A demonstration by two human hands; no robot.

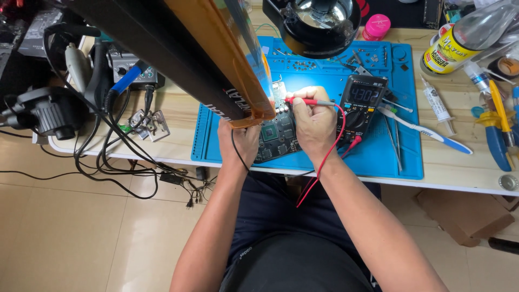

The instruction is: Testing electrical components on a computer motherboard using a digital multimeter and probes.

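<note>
Here, at the far left of a pale wooden table (pixel 178 127), a grey camera-like device (pixel 51 112) sits among tangled black cables (pixel 116 167), beside a soldering station (pixel 130 67) with a blue-handled iron (pixel 127 78). A long orange-and-black bar (pixel 216 59) slants across the view and hides the fingers of the left hand (pixel 239 141), so its grip cannot be told; a black lead (pixel 236 151) runs over its back. It rests at the edge of a dark green circuit board (pixel 277 135), which lies on a ridged blue silicone mat (pixel 389 151) at the table's front. The right hand (pixel 314 120) is closed around a red test probe (pixel 308 101), tip lowered to the board's upper part; its red wire (pixel 324 162) loops down past the wrist. Just beside it lies a black digital multimeter (pixel 363 105), screen lit. A round magnifier lamp (pixel 314 24) hangs above. Further right lie a white-and-blue toothbrush (pixel 427 132), a clear syringe (pixel 437 103), a yellow-labelled cylindrical can (pixel 446 51) and blue-and-yellow pliers (pixel 498 127).
</note>
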